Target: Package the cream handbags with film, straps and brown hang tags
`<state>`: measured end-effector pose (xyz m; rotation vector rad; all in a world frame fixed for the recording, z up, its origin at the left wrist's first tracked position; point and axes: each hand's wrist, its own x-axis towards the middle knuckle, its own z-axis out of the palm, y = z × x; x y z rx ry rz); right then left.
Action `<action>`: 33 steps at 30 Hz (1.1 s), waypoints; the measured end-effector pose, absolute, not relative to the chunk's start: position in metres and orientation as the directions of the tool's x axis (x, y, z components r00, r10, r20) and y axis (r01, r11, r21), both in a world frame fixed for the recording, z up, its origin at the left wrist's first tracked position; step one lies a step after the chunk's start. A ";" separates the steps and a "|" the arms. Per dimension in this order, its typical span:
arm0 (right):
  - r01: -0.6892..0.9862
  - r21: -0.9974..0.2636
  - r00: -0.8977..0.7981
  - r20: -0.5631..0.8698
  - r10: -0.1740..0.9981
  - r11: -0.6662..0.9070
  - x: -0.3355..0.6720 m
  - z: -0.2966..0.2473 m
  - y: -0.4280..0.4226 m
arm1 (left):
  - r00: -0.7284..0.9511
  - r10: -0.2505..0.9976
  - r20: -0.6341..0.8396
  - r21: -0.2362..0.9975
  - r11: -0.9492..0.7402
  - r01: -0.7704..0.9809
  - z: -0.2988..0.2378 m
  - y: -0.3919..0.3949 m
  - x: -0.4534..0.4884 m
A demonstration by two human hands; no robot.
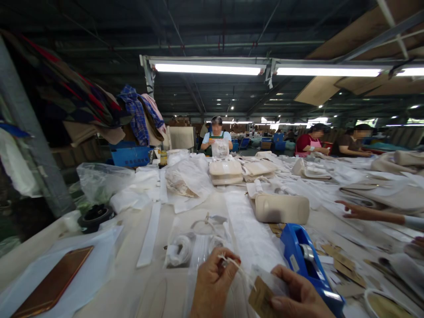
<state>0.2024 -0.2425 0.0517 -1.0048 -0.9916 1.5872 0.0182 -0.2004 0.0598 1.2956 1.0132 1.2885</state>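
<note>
My left hand [213,282] pinches a thin white string [244,274] between thumb and fingertips. The string runs to a brown cardboard hang tag [261,298]. My right hand [300,295] is closed on that tag, together with a small clear plastic piece [263,274]. Below both hands lies a pale cream item [159,293], partly covered by my left hand. Just beyond the left hand, a clear-wrapped bundle with a coiled white strap [180,251] rests on the table. A blue tape dispenser [306,260] stands right beside my right hand.
A cream bag [281,208] lies beyond the dispenser. Brown tags [342,263] are scattered at right, where a co-worker's hand [367,212] reaches in. A phone [54,282] lies at left, near a black tape roll [96,217]. Across the table another person [217,141] handles clear plastic.
</note>
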 end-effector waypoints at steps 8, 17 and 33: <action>-0.220 -0.953 -0.332 -0.126 0.935 -0.207 0.177 0.058 -0.252 | -0.008 0.937 0.350 0.935 -0.350 -0.057 0.087 -0.201 0.005; 0.113 -0.965 -0.116 0.225 0.967 0.238 0.165 0.100 -0.233 | 0.067 0.808 0.586 0.810 -0.585 -0.030 0.101 -0.198 -0.009; -0.046 -0.929 -0.451 0.348 0.822 0.368 0.130 0.126 -0.218 | 0.195 0.698 0.689 0.716 -0.697 -0.036 0.091 -0.195 -0.018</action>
